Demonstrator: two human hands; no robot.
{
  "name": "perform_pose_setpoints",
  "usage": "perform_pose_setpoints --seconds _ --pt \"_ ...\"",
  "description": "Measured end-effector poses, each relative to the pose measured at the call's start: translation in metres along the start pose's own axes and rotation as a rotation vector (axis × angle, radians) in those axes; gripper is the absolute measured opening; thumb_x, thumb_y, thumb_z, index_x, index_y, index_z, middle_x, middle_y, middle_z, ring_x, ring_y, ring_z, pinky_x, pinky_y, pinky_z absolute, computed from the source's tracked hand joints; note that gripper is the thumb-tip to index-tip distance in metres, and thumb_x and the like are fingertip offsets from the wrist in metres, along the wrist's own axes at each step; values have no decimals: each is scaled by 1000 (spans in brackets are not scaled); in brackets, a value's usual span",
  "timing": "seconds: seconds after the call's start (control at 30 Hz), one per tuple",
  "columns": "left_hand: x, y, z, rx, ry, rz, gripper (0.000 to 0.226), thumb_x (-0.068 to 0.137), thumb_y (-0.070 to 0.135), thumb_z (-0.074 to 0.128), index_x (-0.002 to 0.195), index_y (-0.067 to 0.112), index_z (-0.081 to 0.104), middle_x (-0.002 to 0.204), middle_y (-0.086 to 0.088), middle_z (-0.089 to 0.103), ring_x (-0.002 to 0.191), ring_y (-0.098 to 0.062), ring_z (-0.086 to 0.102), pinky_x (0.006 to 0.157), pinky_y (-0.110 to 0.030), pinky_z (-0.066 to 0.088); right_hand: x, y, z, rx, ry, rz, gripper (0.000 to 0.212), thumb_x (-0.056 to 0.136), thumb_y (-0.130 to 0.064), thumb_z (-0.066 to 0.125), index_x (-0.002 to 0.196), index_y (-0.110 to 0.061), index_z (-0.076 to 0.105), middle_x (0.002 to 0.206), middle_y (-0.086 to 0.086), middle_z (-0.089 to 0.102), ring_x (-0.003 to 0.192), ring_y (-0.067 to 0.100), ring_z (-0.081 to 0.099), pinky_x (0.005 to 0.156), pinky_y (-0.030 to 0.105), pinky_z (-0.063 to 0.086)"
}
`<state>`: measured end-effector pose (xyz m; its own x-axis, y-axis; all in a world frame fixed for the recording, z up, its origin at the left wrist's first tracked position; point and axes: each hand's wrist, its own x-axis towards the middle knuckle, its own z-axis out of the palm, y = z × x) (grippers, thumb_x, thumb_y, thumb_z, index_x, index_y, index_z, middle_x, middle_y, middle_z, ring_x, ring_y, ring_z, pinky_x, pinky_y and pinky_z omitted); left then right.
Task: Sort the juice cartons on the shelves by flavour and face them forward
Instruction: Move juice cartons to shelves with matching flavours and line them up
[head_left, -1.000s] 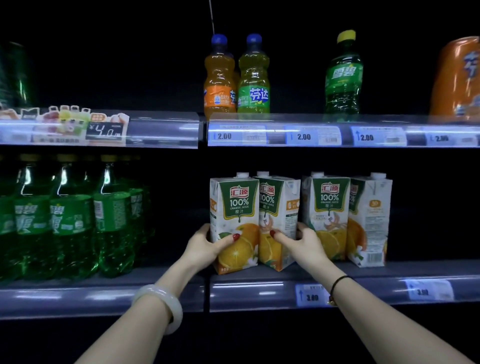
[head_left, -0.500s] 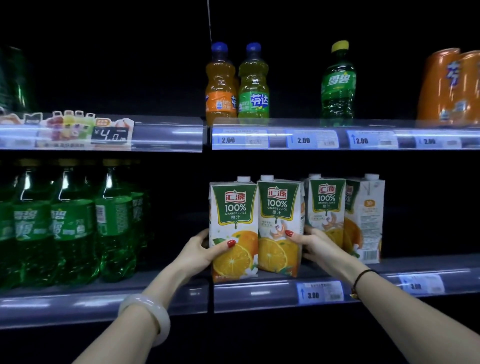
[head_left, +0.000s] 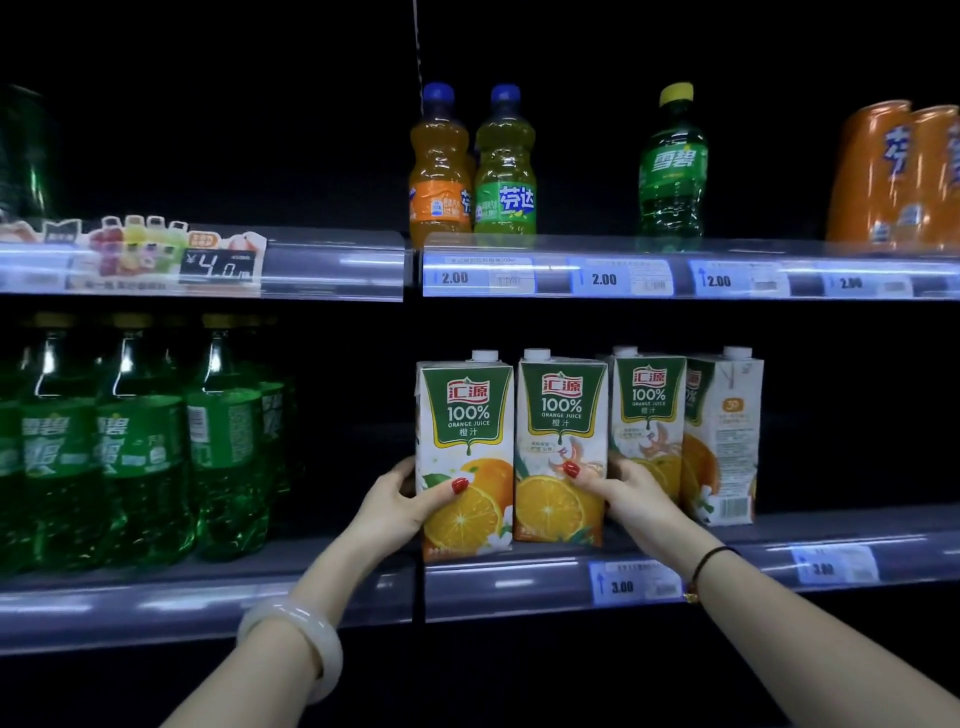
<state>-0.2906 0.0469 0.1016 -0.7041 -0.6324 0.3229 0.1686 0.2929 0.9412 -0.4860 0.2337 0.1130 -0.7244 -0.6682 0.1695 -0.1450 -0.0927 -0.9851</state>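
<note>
Several orange juice cartons stand in a row on the middle shelf (head_left: 519, 587). My left hand (head_left: 402, 506) grips the leftmost carton (head_left: 465, 415) low on its left side, thumb across the orange picture. My right hand (head_left: 628, 493) grips the second carton (head_left: 561, 410) low on its right side, thumb on its front. Both cartons show their green labels to the front. A third carton (head_left: 649, 400) faces forward just behind my right hand. The fourth carton (head_left: 727, 431) is turned, so its white side panel with small print shows.
Large green soda bottles (head_left: 135, 441) fill the left half of the same shelf. On the shelf above stand an orange bottle (head_left: 439, 166), a yellow-green bottle (head_left: 506, 166), a green bottle (head_left: 672, 166) and orange packs (head_left: 893, 171). Price tags line the shelf edges.
The second carton has turned from angled to facing forward under my right hand. The leftmost carton has squared up beside it. Both hands have stayed low on the cartons.
</note>
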Motion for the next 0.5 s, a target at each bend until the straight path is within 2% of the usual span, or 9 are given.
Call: perform_pose_setpoints --seconds 0.07,0.17,0.23,0.3,0.37,0.43,0.5 --pt "-1 0 0 -1 2 4 37 74 26 78 105 26 57 92 10 71 73 -1 71 55 -16 54 2 0 -3 38 -24 14 56 74 -22 75 123 -9 54 113 9 68 102 24 66 90 45 54" --pt "-3 1 0 -8 9 1 45 73 28 78 112 22 58 92 10 71 75 -2 71 57 -17 54 2 -2 -6 101 -81 52 42 77 -14 71 115 -10 54 104 6 70 90 19 70 70 33 59" --pt "-3 2 0 -16 1 -6 54 68 32 79 116 20 58 94 9 71 76 -5 72 58 -19 55 -1 -3 -8 132 -111 77 29 80 -10 67 107 -11 55 96 4 73 85 16 71 63 29 57" --pt "-4 4 0 -28 -3 -12 62 60 39 80 116 21 58 92 9 71 76 -7 72 58 -20 56 -3 -3 -10 123 -131 72 23 83 -7 63 105 -10 56 93 3 75 86 16 72 64 28 57" --pt "-4 5 0 -36 -10 -15 68 54 45 79 114 23 58 91 9 73 77 -9 73 58 -21 56 -5 -1 -10 94 -138 48 28 82 -8 65 109 -8 56 100 5 74 92 19 71 71 31 58" --pt "-4 5 0 -34 -20 -17 68 50 49 79 110 26 59 91 8 73 78 -9 73 58 -21 56 -6 0 -8 62 -116 32 34 80 -14 68 111 -9 55 108 8 70 98 22 68 81 38 57" --pt "-3 5 -1 -40 -20 -19 62 50 48 79 106 29 60 89 10 73 78 -8 73 58 -21 56 -8 1 -5 2 -93 10 37 78 -23 70 110 -13 54 108 5 67 98 20 66 84 38 55"
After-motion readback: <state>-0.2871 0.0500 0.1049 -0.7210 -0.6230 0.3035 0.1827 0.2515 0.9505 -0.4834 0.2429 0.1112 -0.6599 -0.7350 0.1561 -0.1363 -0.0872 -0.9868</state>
